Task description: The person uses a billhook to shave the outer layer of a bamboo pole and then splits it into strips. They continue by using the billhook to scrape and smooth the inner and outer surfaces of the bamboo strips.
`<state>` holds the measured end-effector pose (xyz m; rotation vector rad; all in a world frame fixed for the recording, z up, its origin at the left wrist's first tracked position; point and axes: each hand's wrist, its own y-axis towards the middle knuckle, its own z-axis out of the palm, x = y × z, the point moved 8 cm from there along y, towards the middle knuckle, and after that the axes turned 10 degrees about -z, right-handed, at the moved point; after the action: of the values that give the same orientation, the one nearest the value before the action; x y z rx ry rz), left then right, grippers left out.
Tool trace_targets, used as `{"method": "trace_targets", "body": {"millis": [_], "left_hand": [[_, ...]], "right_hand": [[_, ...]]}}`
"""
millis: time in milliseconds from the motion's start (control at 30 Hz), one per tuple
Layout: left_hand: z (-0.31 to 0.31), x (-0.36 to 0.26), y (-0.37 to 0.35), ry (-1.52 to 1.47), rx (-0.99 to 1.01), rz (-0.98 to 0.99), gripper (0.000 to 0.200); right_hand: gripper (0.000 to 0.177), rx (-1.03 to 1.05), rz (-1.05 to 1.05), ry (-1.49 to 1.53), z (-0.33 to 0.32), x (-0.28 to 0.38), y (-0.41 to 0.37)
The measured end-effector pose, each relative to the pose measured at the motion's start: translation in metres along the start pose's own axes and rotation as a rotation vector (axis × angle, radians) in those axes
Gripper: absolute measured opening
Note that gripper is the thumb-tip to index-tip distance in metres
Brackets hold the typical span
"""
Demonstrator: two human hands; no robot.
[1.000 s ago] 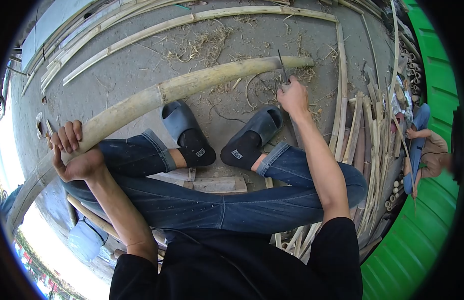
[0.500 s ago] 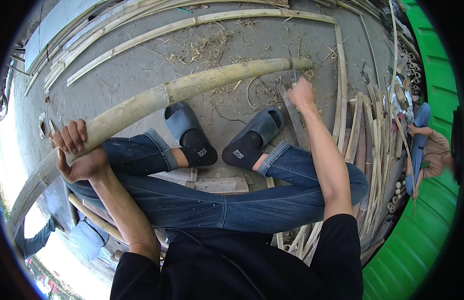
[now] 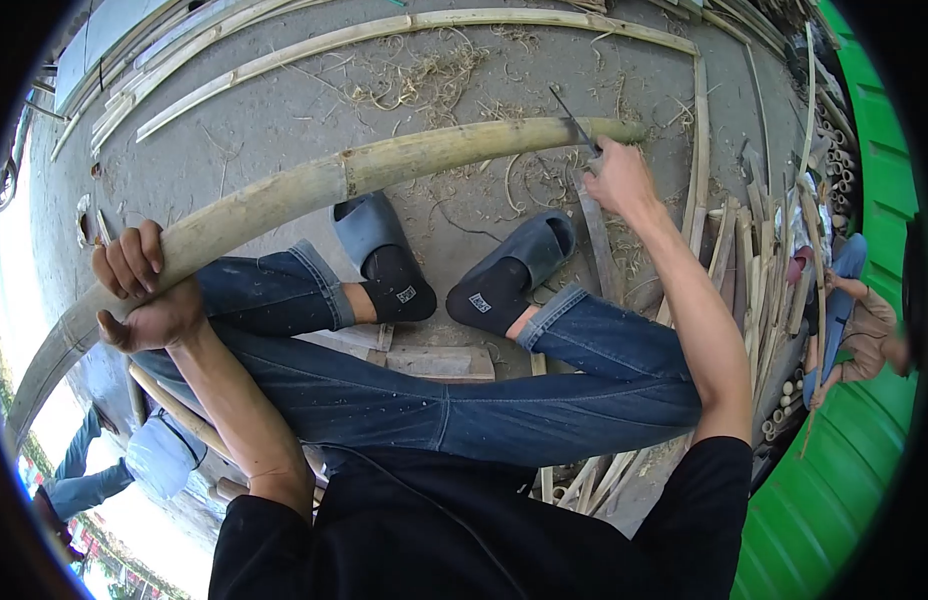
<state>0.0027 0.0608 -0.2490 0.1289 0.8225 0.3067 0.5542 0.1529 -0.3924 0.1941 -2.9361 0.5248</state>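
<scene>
A long, thick bamboo pole (image 3: 274,205) crosses in front of my legs, from the lower left to the upper right. My left hand (image 3: 154,285) is wrapped round it near the left side, fingers over the top and thumb below. At the pole's right end, my right hand (image 3: 622,180) is closed on the handle of a knife (image 3: 576,122). The knife's thin dark blade lies slantwise across the bamboo, close to the tip; its handle is hidden in my fist. Whether the edge is cutting in cannot be made out.
Bamboo shavings (image 3: 424,78) litter the concrete floor ahead. Long split strips (image 3: 314,55) lie beyond them, with more strips (image 3: 754,290) piled at the right. Under my legs is a wooden block (image 3: 439,363). Another person (image 3: 859,320) sits at the right by a green corrugated panel (image 3: 884,180).
The knife has turned from nearly upright to a slant across the pole, and my right hand has shifted slightly right. My left hand keeps its hold on the bamboo.
</scene>
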Motion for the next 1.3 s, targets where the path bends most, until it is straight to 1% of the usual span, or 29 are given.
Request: {"method": "trace_targets", "body": {"millis": [33,100,133,200,233,267,333,367,400,433,467,500,567,600,667,700,767,833,900,933,1000,1033,1100,1200,1233,1300], "left_hand": [[0.000,0.000,0.003,0.030,-0.030,0.019,0.047],[0.002,0.003,0.009,-0.002,0.007,0.022,0.047],[0.000,0.002,0.005,-0.018,0.015,0.016,0.048],[-0.005,0.001,0.005,-0.027,0.010,0.027,0.048],[-0.008,0.000,0.003,-0.034,-0.004,0.024,0.048],[-0.010,-0.002,0.000,-0.039,-0.015,0.006,0.048],[-0.013,-0.002,0.000,-0.029,-0.007,0.004,0.048],[-0.012,-0.002,0.000,-0.084,0.023,-0.002,0.048],[-0.010,-0.001,0.001,-0.140,0.045,-0.001,0.049],[-0.008,-0.003,0.003,-0.066,0.053,0.018,0.049],[-0.007,-0.003,0.004,-0.067,0.054,0.025,0.049],[-0.007,-0.002,0.006,-0.068,0.049,0.023,0.049],[-0.008,-0.004,-0.004,-0.054,0.021,0.004,0.049],[-0.010,-0.005,-0.006,-0.053,-0.017,0.012,0.049],[-0.003,0.001,0.000,-0.076,-0.028,0.022,0.047],[0.000,0.003,0.002,-0.083,-0.008,0.014,0.044],[0.000,0.008,0.006,-0.101,0.046,0.017,0.042],[-0.010,0.013,0.006,-0.131,-0.039,-0.040,0.038],[-0.005,0.012,0.004,-0.146,0.002,-0.045,0.037],[0.001,0.011,0.005,-0.157,0.007,-0.048,0.036],[0.012,0.007,0.005,-0.120,0.032,-0.022,0.036],[0.016,0.004,0.003,-0.097,0.026,-0.013,0.036],[0.019,-0.002,0.005,-0.092,0.051,0.000,0.037],[0.014,-0.027,0.014,-0.109,0.070,0.017,0.038],[0.017,-0.040,0.016,-0.071,0.083,0.048,0.037],[0.012,-0.072,0.021,-0.009,0.090,0.097,0.036]], "right_hand": [[0.039,0.077,0.055,-0.037,0.001,-0.015,0.005],[0.034,0.204,0.170,-0.158,-0.006,-0.047,0.023],[0.034,0.205,0.172,-0.163,-0.003,-0.051,0.021],[0.040,0.171,0.131,0.029,0.002,-0.038,0.022],[0.043,0.093,0.024,-0.021,-0.006,-0.012,0.012],[0.043,0.114,0.013,-0.020,0.002,-0.011,0.011],[0.050,0.027,-0.043,0.006,0.002,-0.019,0.003],[0.053,0.151,0.072,0.009,0.006,-0.040,0.008],[0.053,0.138,0.081,0.007,0.002,-0.052,0.012],[0.049,0.195,0.147,-0.050,0.005,-0.065,0.011],[0.045,0.249,0.210,-0.106,0.009,-0.075,0.013],[0.045,0.242,0.202,-0.109,0.007,-0.065,0.010],[0.047,0.075,-0.028,0.045,0.003,-0.018,-0.011],[0.047,0.077,-0.013,0.055,0.015,-0.018,-0.017],[0.050,-0.073,0.104,0.127,0.034,-0.040,-0.031],[0.053,-0.062,0.115,0.163,0.038,-0.051,-0.031],[0.052,-0.119,0.184,0.160,0.048,-0.055,-0.025],[0.051,-0.135,0.238,0.176,0.059,-0.063,-0.023],[0.056,0.058,0.466,0.239,0.073,-0.092,-0.017],[0.056,0.034,0.478,0.256,0.071,-0.092,-0.021],[0.064,-0.122,0.355,0.271,0.067,-0.066,-0.024],[0.072,-0.114,0.314,0.338,0.057,-0.040,-0.030],[0.074,-0.174,0.223,0.333,0.041,0.000,-0.035],[0.074,-0.393,0.002,0.453,0.041,0.021,-0.031],[0.074,-0.400,0.018,0.465,0.041,0.022,-0.034],[0.070,-0.360,-0.100,0.415,0.038,0.034,-0.032]]}}
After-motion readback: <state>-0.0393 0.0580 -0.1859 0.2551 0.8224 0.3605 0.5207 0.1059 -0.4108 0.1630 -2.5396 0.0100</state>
